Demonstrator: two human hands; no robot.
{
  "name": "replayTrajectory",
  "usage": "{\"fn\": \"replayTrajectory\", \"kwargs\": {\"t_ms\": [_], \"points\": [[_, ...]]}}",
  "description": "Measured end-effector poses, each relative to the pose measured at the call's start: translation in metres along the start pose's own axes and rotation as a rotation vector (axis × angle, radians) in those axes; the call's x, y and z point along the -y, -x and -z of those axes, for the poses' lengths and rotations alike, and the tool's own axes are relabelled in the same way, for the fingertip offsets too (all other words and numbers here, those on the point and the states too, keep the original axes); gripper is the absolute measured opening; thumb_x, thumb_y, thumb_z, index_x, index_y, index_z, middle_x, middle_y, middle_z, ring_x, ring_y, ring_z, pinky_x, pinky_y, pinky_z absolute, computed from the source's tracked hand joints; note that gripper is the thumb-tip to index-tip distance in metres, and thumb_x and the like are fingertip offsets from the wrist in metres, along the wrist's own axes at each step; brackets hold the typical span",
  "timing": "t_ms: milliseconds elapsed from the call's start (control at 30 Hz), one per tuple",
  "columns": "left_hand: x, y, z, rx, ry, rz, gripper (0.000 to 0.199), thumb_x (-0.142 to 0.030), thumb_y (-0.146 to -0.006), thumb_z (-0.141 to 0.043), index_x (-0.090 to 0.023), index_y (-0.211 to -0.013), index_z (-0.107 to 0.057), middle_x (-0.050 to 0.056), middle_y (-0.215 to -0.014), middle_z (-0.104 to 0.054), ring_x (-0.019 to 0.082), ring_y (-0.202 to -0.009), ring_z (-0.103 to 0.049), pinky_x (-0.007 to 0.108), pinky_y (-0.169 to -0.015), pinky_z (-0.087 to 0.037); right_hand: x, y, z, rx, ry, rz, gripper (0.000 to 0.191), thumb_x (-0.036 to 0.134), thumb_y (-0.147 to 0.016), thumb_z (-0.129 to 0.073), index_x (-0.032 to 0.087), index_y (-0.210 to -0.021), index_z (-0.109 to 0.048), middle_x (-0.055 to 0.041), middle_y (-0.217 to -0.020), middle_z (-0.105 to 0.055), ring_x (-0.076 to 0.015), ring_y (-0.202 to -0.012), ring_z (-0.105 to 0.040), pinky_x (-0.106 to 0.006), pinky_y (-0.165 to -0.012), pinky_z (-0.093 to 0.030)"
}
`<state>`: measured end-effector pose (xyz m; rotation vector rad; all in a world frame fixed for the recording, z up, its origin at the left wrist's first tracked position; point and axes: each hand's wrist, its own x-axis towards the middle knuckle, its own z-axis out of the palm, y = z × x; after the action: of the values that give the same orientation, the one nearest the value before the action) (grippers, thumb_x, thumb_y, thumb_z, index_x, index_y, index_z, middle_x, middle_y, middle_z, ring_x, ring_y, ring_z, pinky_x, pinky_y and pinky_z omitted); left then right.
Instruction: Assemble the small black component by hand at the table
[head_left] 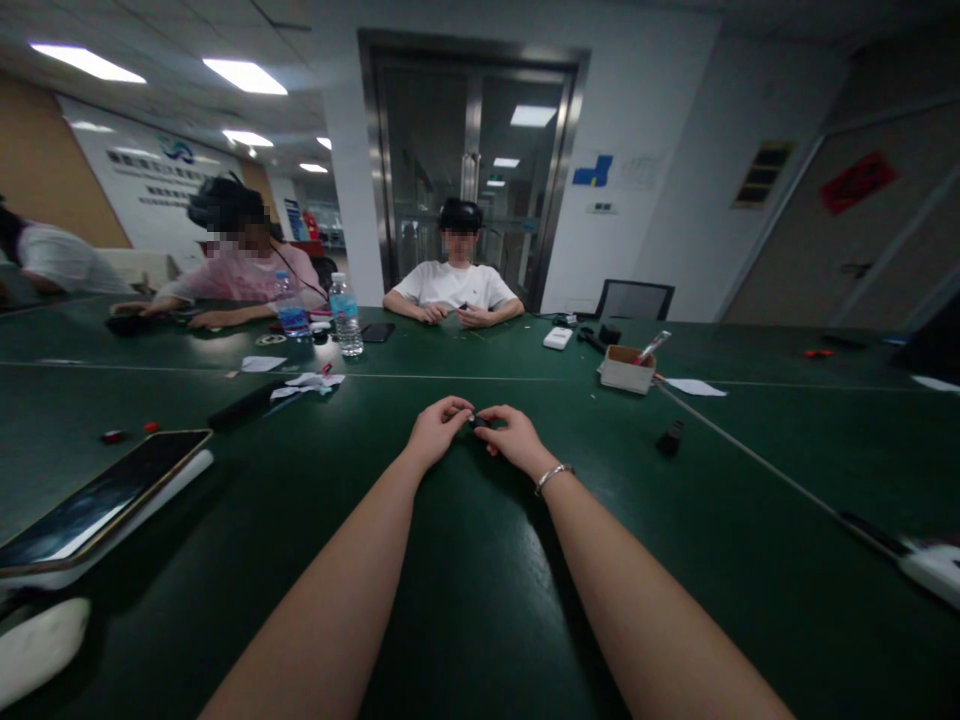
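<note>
Both my hands meet over the dark green table (480, 560), a little above its middle. A small dark object (475, 421) sits between their fingertips; its details are too small to make out. My left hand (441, 432) pinches it from the left, thumb and fingers pressed together. From the right, my right hand (513, 437) grips the same piece, its lower fingers curled in. A silver bracelet (553, 478) circles my right wrist. Off to the right of my hands stands a small black object (670, 438).
At left lie a phone (105, 495), a pale mouse-like object (41, 645) and crumpled paper (311, 383). Water bottles (346, 316) stand beyond. A small box (628, 370) is at right. A person (454, 287) sits opposite; another (247, 270) sits at far left.
</note>
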<state>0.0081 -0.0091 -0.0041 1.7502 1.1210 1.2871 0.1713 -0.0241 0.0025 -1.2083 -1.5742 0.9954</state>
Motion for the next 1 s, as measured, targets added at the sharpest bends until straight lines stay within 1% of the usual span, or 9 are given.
{"fn": "replayTrajectory", "kwargs": {"t_ms": [200, 333, 433, 567, 667, 733, 867, 1000], "points": [[0.000, 0.000, -0.001, 0.010, 0.045, 0.038, 0.024, -0.031, -0.078, -0.056, -0.017, -0.094, -0.067, 0.005, -0.086, -0.066, 0.013, -0.071, -0.058, 0.025, -0.063, -0.045, 0.002, 0.001, 0.001, -0.007, 0.030, 0.013, 0.022, 0.010, -0.072, -0.066, 0.012, -0.094, -0.062, 0.0016, -0.068, -0.061, -0.0030, -0.039, -0.052, -0.014, -0.037, -0.043], [0.002, -0.001, 0.000, 0.020, 0.030, 0.052, 0.027, -0.034, -0.078, -0.056, -0.017, -0.097, -0.066, 0.005, -0.087, -0.066, 0.013, -0.068, -0.058, 0.024, -0.060, -0.045, 0.002, 0.001, 0.001, -0.007, 0.024, -0.005, 0.024, 0.011, -0.072, -0.066, 0.012, -0.095, -0.062, 0.0011, -0.069, -0.062, -0.0029, -0.039, -0.052, -0.014, -0.037, -0.044], [0.005, -0.002, 0.001, 0.017, 0.001, 0.063, 0.028, -0.038, -0.078, -0.057, -0.017, -0.094, -0.066, 0.005, -0.084, -0.066, 0.013, -0.068, -0.058, 0.025, -0.061, -0.045, 0.001, 0.001, 0.001, -0.008, 0.020, -0.001, 0.024, 0.011, -0.072, -0.068, 0.013, -0.095, -0.062, 0.0012, -0.067, -0.062, -0.0032, -0.039, -0.052, -0.014, -0.037, -0.043], [0.010, -0.005, 0.002, -0.017, -0.050, 0.083, 0.029, -0.041, -0.078, -0.057, -0.017, -0.090, -0.067, 0.005, -0.079, -0.066, 0.014, -0.069, -0.058, 0.026, -0.062, -0.045, 0.000, 0.001, 0.001, -0.011, 0.010, 0.007, 0.023, 0.011, -0.071, -0.068, 0.013, -0.093, -0.063, 0.0009, -0.069, -0.062, -0.0034, -0.040, -0.052, -0.014, -0.037, -0.044], [0.011, -0.005, 0.002, -0.014, -0.031, 0.097, 0.029, -0.039, -0.078, -0.058, -0.017, -0.095, -0.067, 0.005, -0.083, -0.067, 0.014, -0.069, -0.059, 0.025, -0.061, -0.045, 0.001, 0.001, 0.001, -0.006, 0.005, -0.003, 0.023, 0.010, -0.071, -0.068, 0.013, -0.093, -0.062, 0.0011, -0.069, -0.062, -0.0031, -0.040, -0.052, -0.013, -0.037, -0.044], [0.010, -0.005, 0.002, -0.009, -0.013, 0.079, 0.029, -0.038, -0.078, -0.059, -0.019, -0.099, -0.066, 0.004, -0.082, -0.067, 0.013, -0.068, -0.059, 0.025, -0.060, -0.045, 0.002, 0.002, 0.000, -0.005, 0.003, -0.004, 0.022, 0.009, -0.072, -0.067, 0.013, -0.093, -0.062, 0.0012, -0.069, -0.062, -0.0028, -0.039, -0.052, -0.013, -0.037, -0.043], [0.006, -0.003, 0.000, 0.004, 0.014, 0.039, 0.026, -0.037, -0.080, -0.055, -0.018, -0.092, -0.066, 0.003, -0.077, -0.066, 0.012, -0.066, -0.058, 0.025, -0.063, -0.046, 0.003, 0.002, 0.000, -0.005, -0.002, -0.003, 0.021, 0.008, -0.072, -0.066, 0.013, -0.091, -0.061, 0.0025, -0.067, -0.061, -0.0027, -0.038, -0.051, -0.013, -0.036, -0.042], [0.004, -0.001, 0.000, 0.005, 0.006, 0.038, 0.023, -0.029, -0.080, -0.053, -0.017, -0.095, -0.067, 0.004, -0.083, -0.067, 0.013, -0.070, -0.059, 0.026, -0.066, -0.046, 0.002, 0.001, 0.000, -0.004, -0.021, -0.012, 0.023, 0.009, -0.072, -0.066, 0.012, -0.094, -0.061, 0.0033, -0.063, -0.060, -0.0038, -0.038, -0.051, -0.014, -0.036, -0.043]]}}
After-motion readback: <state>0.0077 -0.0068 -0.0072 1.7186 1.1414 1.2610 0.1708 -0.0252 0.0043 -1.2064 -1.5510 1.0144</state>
